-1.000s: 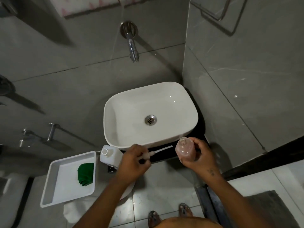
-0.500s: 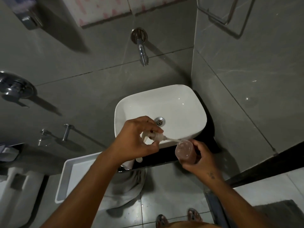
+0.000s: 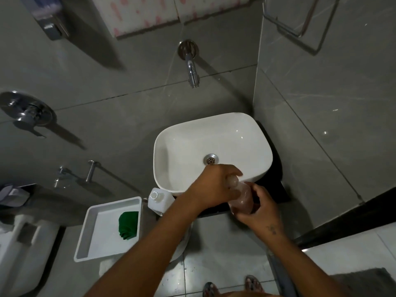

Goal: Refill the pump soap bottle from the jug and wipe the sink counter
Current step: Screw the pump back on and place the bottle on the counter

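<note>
Our right hand (image 3: 260,207) wraps the pink soap bottle (image 3: 242,200) tilted over the counter (image 3: 276,189). Our left hand (image 3: 214,185) closes its fingers on the pump top (image 3: 233,180).

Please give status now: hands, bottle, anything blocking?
Left hand on pump top. Right hand holds soap bottle. Jug beside sink. Nothing blocking.

The white basin (image 3: 212,144) lies open at mid-frame, with only the wall tap (image 3: 191,69) overhanging its far side and the tiled wall close along its right edge. Both hands, left (image 3: 214,185) and right (image 3: 260,207), crowd the basin's near right rim around the soap bottle (image 3: 241,199), covering the narrow dark desk (image 3: 276,189) there. Lower left, the jug (image 3: 159,200) stands just beside the basin, and the white tray (image 3: 85,236) with a green cloth (image 3: 128,225) leaves bare room in its left half.
</note>
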Demonstrator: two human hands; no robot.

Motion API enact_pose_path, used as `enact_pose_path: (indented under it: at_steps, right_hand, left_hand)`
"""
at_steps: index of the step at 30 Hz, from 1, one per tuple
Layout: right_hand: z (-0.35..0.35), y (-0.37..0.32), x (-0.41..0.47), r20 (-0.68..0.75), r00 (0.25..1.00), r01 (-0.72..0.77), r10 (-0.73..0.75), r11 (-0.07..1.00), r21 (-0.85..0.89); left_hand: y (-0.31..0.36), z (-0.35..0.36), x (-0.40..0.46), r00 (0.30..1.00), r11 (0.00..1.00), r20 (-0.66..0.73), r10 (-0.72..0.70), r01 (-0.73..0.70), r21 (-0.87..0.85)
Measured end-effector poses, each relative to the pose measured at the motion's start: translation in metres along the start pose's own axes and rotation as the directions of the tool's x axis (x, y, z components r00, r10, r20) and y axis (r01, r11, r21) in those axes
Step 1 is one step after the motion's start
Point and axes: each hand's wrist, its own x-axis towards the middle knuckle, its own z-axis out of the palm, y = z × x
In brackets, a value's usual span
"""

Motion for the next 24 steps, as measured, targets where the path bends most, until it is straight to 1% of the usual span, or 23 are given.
enact_pose_path:
  at_steps: [1, 3, 5, 7, 9, 12, 13, 17, 22, 24]
  right_hand:
    - [-0.002, 0.001, 0.002, -0.022, 1.0, -0.005, 0.006, 1.0, 0.009]
    - [-0.005, -0.001, 0.005, -0.059, 0.998, -0.006, 0.007, 1.0, 0.019]
    - [-0.007, -0.006, 0.006, -0.068, 0.998, -0.007, 0.008, 1.0, 0.019]
    - [-0.007, -0.009, 0.007, -0.071, 0.997, -0.009, 0.011, 1.0, 0.017]
    - [-0.006, -0.01, 0.007, -0.064, 0.998, -0.014, 0.015, 1.0, 0.024]
    - [-0.003, -0.012, 0.008, -0.055, 0.998, -0.013, 0.014, 0.999, 0.033]
    - [-0.003, -0.013, 0.008, -0.053, 0.998, -0.013, 0.016, 0.999, 0.042]
    - [-0.002, -0.013, 0.008, -0.042, 0.999, -0.02, 0.022, 0.999, 0.049]
    - [0.0, -0.017, 0.008, -0.026, 0.999, -0.021, 0.022, 0.999, 0.041]
    - [0.0, -0.017, 0.008, -0.042, 0.999, -0.017, 0.019, 0.999, 0.046]
  left_hand:
    - [-0.004, 0.008, -0.002, 0.993, 0.99, -0.08, -0.085, 0.075, -0.117]
    - [-0.009, 0.025, -0.007, 0.956, 0.938, -0.198, -0.217, 0.148, -0.314]
    - [-0.01, 0.036, -0.01, 0.922, 0.872, -0.241, -0.303, 0.167, -0.461]
    - [-0.011, 0.04, -0.01, 0.918, 0.817, -0.225, -0.325, 0.154, -0.556]
    - [-0.011, 0.04, -0.009, 0.919, 0.784, -0.217, -0.328, 0.137, -0.605]
    - [-0.012, 0.042, -0.007, 0.894, 0.743, -0.246, -0.376, 0.132, -0.656]
    - [-0.013, 0.042, -0.007, 0.895, 0.737, -0.242, -0.375, 0.129, -0.664]
    - [-0.018, 0.035, -0.008, 0.951, 0.746, -0.188, -0.246, 0.062, -0.663]
    - [-0.015, 0.041, -0.006, 0.934, 0.754, -0.221, -0.28, 0.071, -0.653]
    - [-0.017, 0.041, -0.005, 0.953, 0.748, -0.198, -0.229, 0.042, -0.662]
